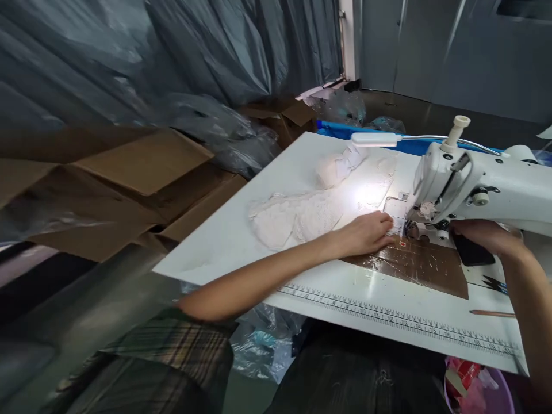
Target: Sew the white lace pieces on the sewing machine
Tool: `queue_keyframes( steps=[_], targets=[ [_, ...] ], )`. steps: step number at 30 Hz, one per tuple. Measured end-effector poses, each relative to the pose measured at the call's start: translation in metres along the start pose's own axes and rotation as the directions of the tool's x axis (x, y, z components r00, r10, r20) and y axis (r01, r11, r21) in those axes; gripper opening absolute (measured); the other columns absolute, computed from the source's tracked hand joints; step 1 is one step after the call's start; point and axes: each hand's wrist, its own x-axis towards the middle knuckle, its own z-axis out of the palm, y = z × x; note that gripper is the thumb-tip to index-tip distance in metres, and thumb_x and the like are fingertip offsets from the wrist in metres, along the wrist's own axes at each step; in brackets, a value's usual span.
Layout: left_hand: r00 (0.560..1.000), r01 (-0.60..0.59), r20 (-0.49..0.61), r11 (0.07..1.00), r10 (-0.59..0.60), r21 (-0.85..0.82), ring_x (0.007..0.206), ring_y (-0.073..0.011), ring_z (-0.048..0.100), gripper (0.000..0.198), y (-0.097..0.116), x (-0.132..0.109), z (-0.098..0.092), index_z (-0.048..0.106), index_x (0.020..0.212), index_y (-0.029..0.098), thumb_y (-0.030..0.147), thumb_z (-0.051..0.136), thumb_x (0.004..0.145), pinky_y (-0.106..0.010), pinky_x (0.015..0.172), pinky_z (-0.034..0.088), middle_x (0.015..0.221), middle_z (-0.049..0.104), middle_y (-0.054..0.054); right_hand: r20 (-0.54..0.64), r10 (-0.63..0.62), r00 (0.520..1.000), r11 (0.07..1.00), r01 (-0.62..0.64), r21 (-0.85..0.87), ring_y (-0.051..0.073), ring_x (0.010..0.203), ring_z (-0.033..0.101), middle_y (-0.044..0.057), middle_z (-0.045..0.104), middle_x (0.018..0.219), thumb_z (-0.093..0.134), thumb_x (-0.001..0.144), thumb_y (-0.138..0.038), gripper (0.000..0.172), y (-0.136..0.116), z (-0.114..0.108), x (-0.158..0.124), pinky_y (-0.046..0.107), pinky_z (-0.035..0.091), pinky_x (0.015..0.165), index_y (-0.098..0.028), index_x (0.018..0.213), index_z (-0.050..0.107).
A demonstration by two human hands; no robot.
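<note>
Pale lace fabric (pixel 317 217) with padded cup shapes, looking like a bra, spreads over the table left of the sewing machine (pixel 513 178). My left hand (pixel 368 233) rests at its near edge with curled fingers, close to the needle and presser foot (pixel 407 227). The fingertips seem pressed on the fabric, though the exact grip is partly covered. My right hand (pixel 485 236) reaches under the machine's arm, just right of the presser foot. Its fingertips are mostly hidden, and a flat black object (pixel 473 252) lies beneath it.
A brown sheet (pixel 422 267) covers the table near the needle. Snips (pixel 495 284), a pencil (pixel 491 313) and a printed ruler strip (pixel 388 315) are along the front. A lamp (pixel 375 139) lights the fabric. Cardboard boxes (pixel 142 161) stand left; a purple bin (pixel 502 391) sits below.
</note>
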Motion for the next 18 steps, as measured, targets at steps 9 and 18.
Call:
queue_keyframes(
  steps=[9, 18],
  targets=[
    [0.997, -0.024, -0.074, 1.0, 0.025, 0.019, 0.077, -0.0184, 0.058, 0.038, -0.013, 0.001, 0.002, 0.062, 0.087, 0.015, 0.032, 0.033, 0.102, -0.029, 0.067, 0.044, 0.089, 0.064, -0.008, -0.073, 0.067, 0.995, 0.978, -0.08, -0.194, 0.025, 0.076, 0.068, 0.011, 0.075, 0.095, 0.049, 0.086, -0.055, 0.05, 0.033, -0.035, -0.114, 0.034, 0.053, 0.061, -0.018, 0.113, 0.071],
    [0.995, 0.006, 0.093, 0.893, 0.04, -0.449, 0.076, -0.0127, 0.058, 0.025, 0.016, -0.041, -0.022, 0.058, 0.089, 0.017, 0.029, 0.039, 0.101, -0.024, 0.071, 0.044, 0.088, 0.064, -0.003, -0.128, -0.312, 0.942, 0.758, 0.166, -0.63, 0.032, 0.088, 0.067, 0.016, 0.073, 0.098, 0.035, 0.095, -0.051, 0.051, 0.088, -0.016, -0.135, 0.047, 0.053, 0.071, -0.018, 0.097, 0.074]
  ],
)
